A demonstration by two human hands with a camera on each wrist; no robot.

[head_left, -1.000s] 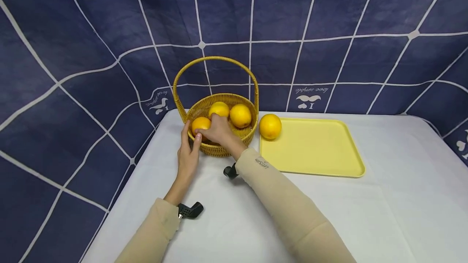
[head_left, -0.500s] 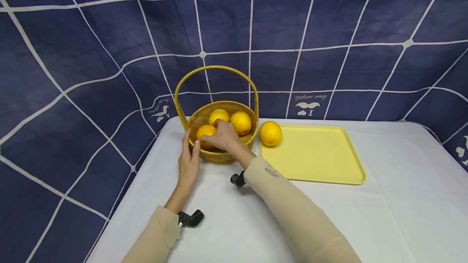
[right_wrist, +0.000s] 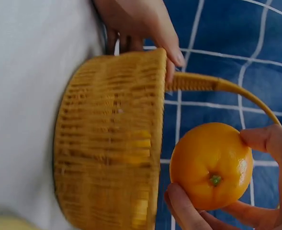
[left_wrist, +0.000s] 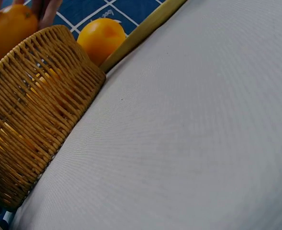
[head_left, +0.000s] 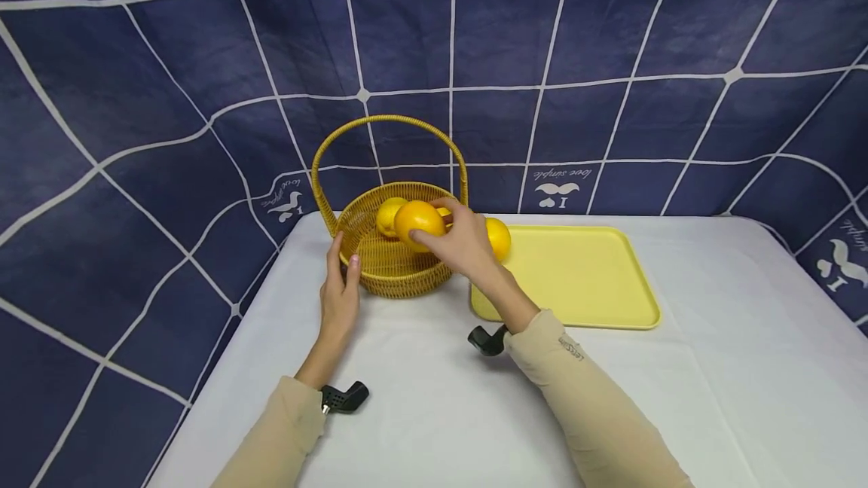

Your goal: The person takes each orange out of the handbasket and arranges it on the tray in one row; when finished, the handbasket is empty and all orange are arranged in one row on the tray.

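My right hand (head_left: 464, 239) pinches an orange (head_left: 419, 226) between thumb and fingers, just above the right side of a woven basket (head_left: 400, 286). In the right wrist view that orange (right_wrist: 211, 165) shows its green stem end, apart from the basket rim. My left hand (head_left: 339, 296) holds the basket's left rim; the right wrist view shows its thumb over the edge. Another orange (head_left: 389, 217) lies inside the basket at the back. One more in there is mostly hidden behind the held orange and my right hand.
A yellow tray (head_left: 576, 277) lies right of the basket on the white tabletop (head_left: 420, 398). On its left end sits an orange (head_left: 499, 238), partly covered by my right hand. The basket's tall handle (head_left: 389, 119) arches up near the blue gridded cloth (head_left: 502, 44) behind.
My right hand has lifted the orange from the basket's front left and carried it up and to the right. The left hand keeps its place at the rim.
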